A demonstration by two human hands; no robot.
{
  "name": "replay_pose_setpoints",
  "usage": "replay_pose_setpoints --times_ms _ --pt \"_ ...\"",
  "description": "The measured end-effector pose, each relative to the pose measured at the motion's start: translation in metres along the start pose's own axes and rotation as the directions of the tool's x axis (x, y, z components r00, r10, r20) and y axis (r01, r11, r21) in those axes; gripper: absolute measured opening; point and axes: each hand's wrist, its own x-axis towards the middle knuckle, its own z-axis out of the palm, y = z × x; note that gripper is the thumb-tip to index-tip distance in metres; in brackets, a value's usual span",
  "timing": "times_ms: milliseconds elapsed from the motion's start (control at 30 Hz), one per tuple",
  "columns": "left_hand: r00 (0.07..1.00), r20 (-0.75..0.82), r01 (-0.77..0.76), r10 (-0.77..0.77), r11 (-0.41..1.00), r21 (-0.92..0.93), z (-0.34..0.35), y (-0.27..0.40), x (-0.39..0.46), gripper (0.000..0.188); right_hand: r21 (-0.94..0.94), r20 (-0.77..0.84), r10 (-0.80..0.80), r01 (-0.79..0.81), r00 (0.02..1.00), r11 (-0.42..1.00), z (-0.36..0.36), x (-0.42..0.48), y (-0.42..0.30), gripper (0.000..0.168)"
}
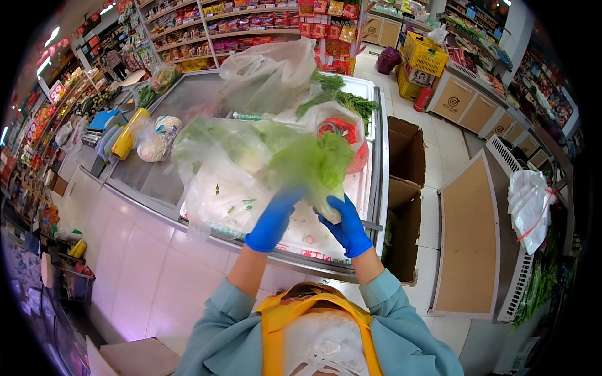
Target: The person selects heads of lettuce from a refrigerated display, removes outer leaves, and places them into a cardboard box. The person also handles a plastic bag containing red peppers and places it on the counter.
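Observation:
My right hand (347, 228), in a blue glove, grips the pale base of a head of leafy green lettuce (336, 162) held over the counter. My left hand (276, 221), gloved in the same blue, is blurred beside a smear of green leaves (294, 162); whether its fingers hold them cannot be made out. Below both hands lies a white foam board (258, 211) with printed marks and a few leaf scraps. To the left, a clear plastic bag (202, 164) with more pale green leaves in it spreads over the board.
Behind are a large clear bag (268, 70), leafy greens (352, 101) and a bag with red ties (345, 129). A yellow film roll (130, 134) and bagged white produce (160, 138) sit left. Open cardboard boxes (404, 155) stand right of the counter, near a cabinet (468, 239).

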Motion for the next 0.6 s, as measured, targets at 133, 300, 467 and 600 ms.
replay_pose_setpoints --times_ms 133,300,467,600 --pt "0.96 -0.045 -0.27 0.277 0.956 0.111 -0.025 -0.044 0.006 0.036 0.512 0.158 0.255 -0.3 0.954 0.805 -0.011 0.011 -0.003 0.04" --pt "0.984 0.17 0.073 0.046 0.772 -0.631 -0.048 -0.11 0.022 0.049 0.344 0.251 0.455 -0.518 0.854 0.783 -0.004 0.011 0.031 0.041" --pt "0.994 0.106 0.065 0.034 0.597 -0.799 -0.058 -0.092 0.018 0.053 -0.957 0.135 0.116 0.099 0.984 0.272 0.004 0.024 0.019 0.048" --pt "0.988 0.007 -0.107 0.156 0.709 -0.697 -0.085 -0.089 0.025 0.057 -0.918 0.389 -0.263 0.394 0.883 -0.034 -0.001 0.078 -0.058 0.023"
